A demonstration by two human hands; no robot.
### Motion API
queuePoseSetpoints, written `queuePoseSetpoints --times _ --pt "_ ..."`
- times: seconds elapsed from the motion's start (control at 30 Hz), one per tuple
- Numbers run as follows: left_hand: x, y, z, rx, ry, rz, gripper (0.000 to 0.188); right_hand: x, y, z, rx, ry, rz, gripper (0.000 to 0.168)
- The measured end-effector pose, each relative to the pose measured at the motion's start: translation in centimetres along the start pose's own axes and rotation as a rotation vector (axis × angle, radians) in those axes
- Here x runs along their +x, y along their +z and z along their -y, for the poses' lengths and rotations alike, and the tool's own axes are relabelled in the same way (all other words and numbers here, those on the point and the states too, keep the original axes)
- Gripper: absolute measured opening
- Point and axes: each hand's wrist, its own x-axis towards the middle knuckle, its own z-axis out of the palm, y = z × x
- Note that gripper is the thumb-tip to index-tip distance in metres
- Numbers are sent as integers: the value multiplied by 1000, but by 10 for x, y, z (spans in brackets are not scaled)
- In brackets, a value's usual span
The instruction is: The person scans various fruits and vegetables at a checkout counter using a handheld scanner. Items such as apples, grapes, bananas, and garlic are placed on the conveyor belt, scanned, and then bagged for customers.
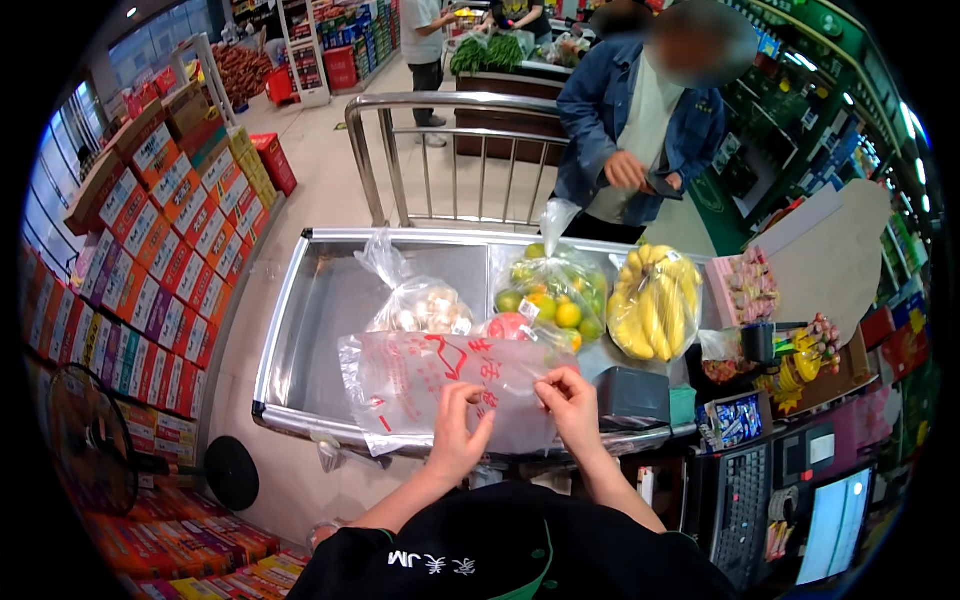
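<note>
A flat, translucent plastic carrier bag [397,390] with red print lies in front of me, over the near edge of the metal checkout counter [315,322]. At its right end, my right hand [574,409] pinches the film between thumb and fingers. My left hand [459,429] hovers over or rests on its lower middle, thumb and fingers curved and apart, gripping nothing visible. Just beyond are a knotted clear bag of pale, lumpy produce [431,306], a clear bag of green-orange citrus fruit [566,300] and bagged bananas [654,307]. A reddish bagged item [508,327] is partly covered.
A dark grey box [634,395] stands right of my right hand. Farther right are small packaged sweets [731,420], a keyboard [739,517] and a lit screen [834,525]. Across the counter, a person in a blue jacket [592,112] holds a dark phone-like object [664,186] before a metal railing [465,101].
</note>
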Motion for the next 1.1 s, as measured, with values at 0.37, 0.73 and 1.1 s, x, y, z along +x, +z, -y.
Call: queuePoseSetpoints --times 0.37,0.73,1.1 --pt "3 28 12 -108 -213 361 28 -14 -15 -29 120 140 -44 9" --pt "-3 36 10 -135 -173 488 23 -19 -32 -48 -67 1 -216 6" --pt "-7 40 11 -258 -205 498 22 -31 -27 -37 -199 -46 -96 19"
